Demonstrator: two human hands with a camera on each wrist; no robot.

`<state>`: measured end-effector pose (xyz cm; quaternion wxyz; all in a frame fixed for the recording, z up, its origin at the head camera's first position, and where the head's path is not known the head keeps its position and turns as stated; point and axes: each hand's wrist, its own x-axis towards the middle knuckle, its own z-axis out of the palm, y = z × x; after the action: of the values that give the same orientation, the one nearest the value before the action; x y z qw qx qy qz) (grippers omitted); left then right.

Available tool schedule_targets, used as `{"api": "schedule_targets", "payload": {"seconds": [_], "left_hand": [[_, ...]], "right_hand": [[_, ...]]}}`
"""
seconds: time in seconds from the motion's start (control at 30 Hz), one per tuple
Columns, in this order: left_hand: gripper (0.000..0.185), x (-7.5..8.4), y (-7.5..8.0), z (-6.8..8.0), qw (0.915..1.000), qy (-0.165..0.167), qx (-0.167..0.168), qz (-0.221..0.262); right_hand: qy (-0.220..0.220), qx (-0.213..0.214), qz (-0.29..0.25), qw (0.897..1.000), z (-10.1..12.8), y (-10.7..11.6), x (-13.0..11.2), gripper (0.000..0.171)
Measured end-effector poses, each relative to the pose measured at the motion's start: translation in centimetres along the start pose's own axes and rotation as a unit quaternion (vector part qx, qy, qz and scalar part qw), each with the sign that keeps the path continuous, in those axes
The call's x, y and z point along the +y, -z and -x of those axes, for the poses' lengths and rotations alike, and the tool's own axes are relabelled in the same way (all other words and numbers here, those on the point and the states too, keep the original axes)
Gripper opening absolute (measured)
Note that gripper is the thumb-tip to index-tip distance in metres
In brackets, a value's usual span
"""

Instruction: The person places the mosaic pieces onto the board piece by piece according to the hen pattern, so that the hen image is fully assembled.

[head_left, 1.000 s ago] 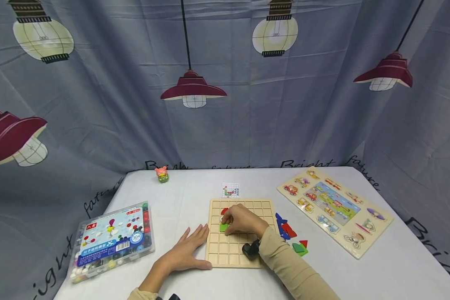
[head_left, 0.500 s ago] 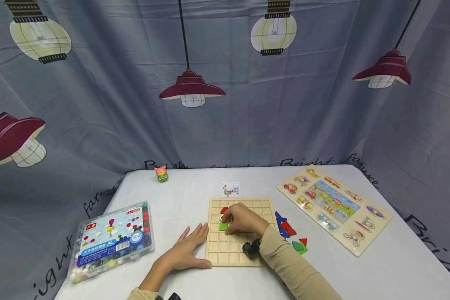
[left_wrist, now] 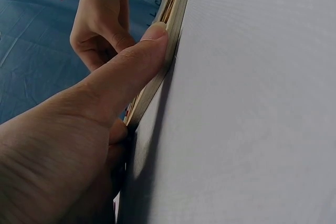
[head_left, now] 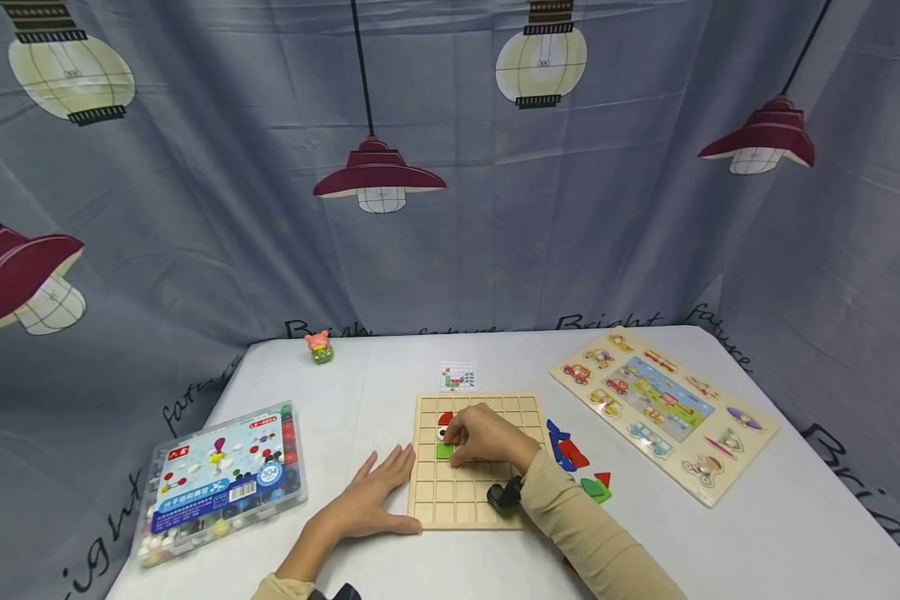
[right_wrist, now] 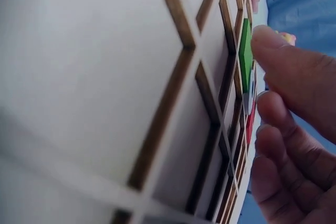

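Observation:
A wooden grid board (head_left: pixel 435 502) lies on the table. My left hand (head_left: pixel 372 500) rests at its left side with spread fingers; in the left wrist view its thumb (left_wrist: pixel 123 72) lies against the board's edge. My right hand (head_left: pixel 487 437) is over the board's upper left cells with bent fingers. Beside its fingertips are a green piece (head_left: pixel 444 451), a white piece with a black dot (head_left: pixel 442 433) and a red piece (head_left: pixel 446 417). In the right wrist view a gap separates thumb and forefinger, close by the green piece (right_wrist: pixel 245 56); whether they touch it cannot be told.
Right of the board lie loose blue pieces (head_left: pixel 560 448), a red piece (head_left: pixel 573 454) and green pieces (head_left: pixel 596 489). A pattern card (head_left: pixel 457 377) is behind it. A picture puzzle (head_left: pixel 663 412) lies right, a boxed molecule kit (head_left: pixel 221 475) left, a small figurine (head_left: pixel 319 347) at back.
The head view has shifted slightly. Both hands stay nearly where they were; a little more of the white dotted piece shows beside the right fingertips.

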<state>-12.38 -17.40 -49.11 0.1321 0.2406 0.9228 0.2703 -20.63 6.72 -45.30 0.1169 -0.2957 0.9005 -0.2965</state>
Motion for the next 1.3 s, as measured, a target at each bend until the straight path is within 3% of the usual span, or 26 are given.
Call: {"api": "schedule_targets", "payload": {"seconds": [0.5,0.77,1.13,1.3], "left_hand": [[0.110,-0.2,0.2,0.1,1.0000,0.000,0.008,0.004],[0.110,-0.3,-0.1,0.2,0.9998,0.008,0.005,0.017],[0.110,-0.3,-0.4,0.0,0.9998,0.009,0.004,0.015],[0.111,-0.2,-0.4,-0.1,0.9997,0.012,0.003,0.019]], "right_hand": [[-0.015,0.032,0.005,0.999,2.8,3.1,1.7,0.023],[-0.002,0.057,-0.006,0.998,6.5,5.4,4.7,0.024],[-0.073,0.089,-0.003,0.993,11.5,7.6,8.2,0.024],[-0.070,0.091,-0.005,0.993,13.2,8.0,9.7,0.023]]}}
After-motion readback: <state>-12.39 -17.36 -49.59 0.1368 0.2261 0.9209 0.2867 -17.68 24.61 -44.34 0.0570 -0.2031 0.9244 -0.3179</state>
